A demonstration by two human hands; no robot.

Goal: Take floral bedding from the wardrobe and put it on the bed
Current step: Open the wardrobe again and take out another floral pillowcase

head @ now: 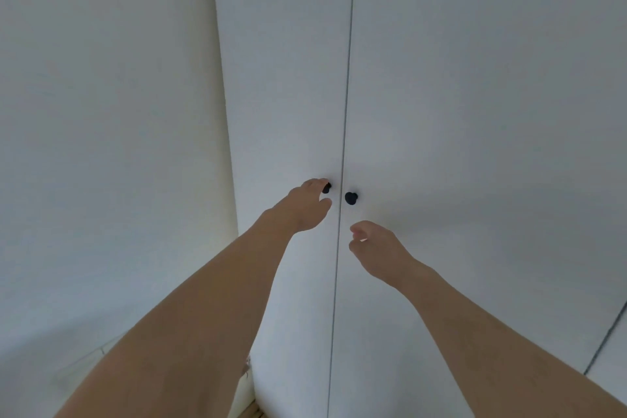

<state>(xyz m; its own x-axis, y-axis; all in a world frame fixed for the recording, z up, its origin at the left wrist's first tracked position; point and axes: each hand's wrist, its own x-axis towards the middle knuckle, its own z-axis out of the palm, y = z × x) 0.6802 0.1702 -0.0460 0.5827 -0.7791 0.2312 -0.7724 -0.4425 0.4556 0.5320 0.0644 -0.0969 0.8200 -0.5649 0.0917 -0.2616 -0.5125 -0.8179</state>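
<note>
The floral bedding is nowhere in sight; by the task it sits behind the two tall, flat white wardrobe doors [475,112], which are both shut, a thin dark seam running between them. As a judgement only: folded bedding should be soft, floppy and bulky rather than heavy, nothing fragile about it, but apt to sag and unfold if pinched at one corner. Best taken with both palms under the folded stack, or hugged against the chest.

Here is the first job, though: getting in. The left hand [302,210] reaches up to the small round black knob on the left door [326,187], fingers curled over it from above and thumb just below; it looks to be at or touching the knob, but whether the grip has closed cannot be told. Just across the seam from those fingertips sits the matching small round black knob on the right door [351,198], untouched. The right hand [376,251] hovers below and slightly right of that knob, fingers loosely curled, holding nothing. To the left arm's outer side stands a plain white wall [101,146].
</note>
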